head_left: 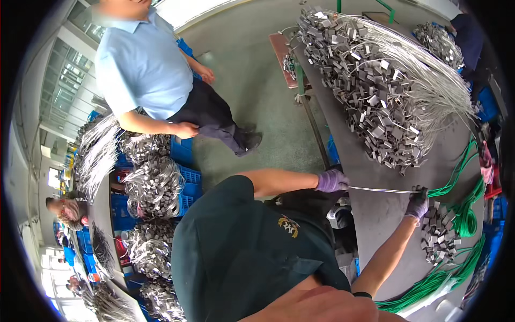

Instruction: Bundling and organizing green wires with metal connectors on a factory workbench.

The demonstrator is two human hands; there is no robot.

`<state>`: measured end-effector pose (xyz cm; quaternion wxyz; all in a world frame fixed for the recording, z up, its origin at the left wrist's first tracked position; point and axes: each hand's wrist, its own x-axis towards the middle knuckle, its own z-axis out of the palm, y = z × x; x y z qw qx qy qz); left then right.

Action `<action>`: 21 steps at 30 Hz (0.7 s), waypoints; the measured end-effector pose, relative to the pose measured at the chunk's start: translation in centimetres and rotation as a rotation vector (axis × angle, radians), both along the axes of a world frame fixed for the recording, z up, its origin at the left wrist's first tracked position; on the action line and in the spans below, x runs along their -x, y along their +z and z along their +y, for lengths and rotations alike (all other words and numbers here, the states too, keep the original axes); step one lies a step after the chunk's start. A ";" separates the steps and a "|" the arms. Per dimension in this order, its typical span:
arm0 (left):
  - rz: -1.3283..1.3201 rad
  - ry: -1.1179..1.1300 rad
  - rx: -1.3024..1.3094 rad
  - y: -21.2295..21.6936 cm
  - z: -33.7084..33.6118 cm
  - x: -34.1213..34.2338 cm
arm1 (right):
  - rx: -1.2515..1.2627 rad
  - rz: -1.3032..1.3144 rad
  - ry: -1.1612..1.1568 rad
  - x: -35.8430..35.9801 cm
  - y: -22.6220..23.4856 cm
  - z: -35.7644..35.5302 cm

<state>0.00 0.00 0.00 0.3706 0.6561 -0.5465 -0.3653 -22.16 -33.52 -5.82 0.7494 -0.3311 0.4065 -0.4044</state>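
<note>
My left hand, in a purple glove, pinches one end of a thin pale wire at the near edge of the grey table. My right hand, in a darker glove, grips the wire's other end, so it runs straight between both hands just above the tabletop. Beside my right hand lies a small heap of metal clips, and green wires curl past it.
A big pile of pale wires with metal clips covers the far table. A person in a light blue shirt stands on the floor to the left. Blue crates and more wire bundles line the left side, with other workers beyond.
</note>
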 end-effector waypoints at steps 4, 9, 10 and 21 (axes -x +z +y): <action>-0.107 0.100 0.045 0.9 -0.5 -0.1 | 0.339 0.250 0.139 -3.8 0.0 6.5; -0.097 0.108 -0.089 2.3 -1.1 0.0 | 0.034 0.089 0.179 -5.6 6.0 9.0; -0.057 0.086 -0.209 3.4 -1.2 0.1 | 0.084 0.049 0.147 -4.7 6.1 7.5; 0.389 0.088 -0.151 6.0 2.5 -2.6 | 0.309 0.330 0.154 -7.9 13.7 8.5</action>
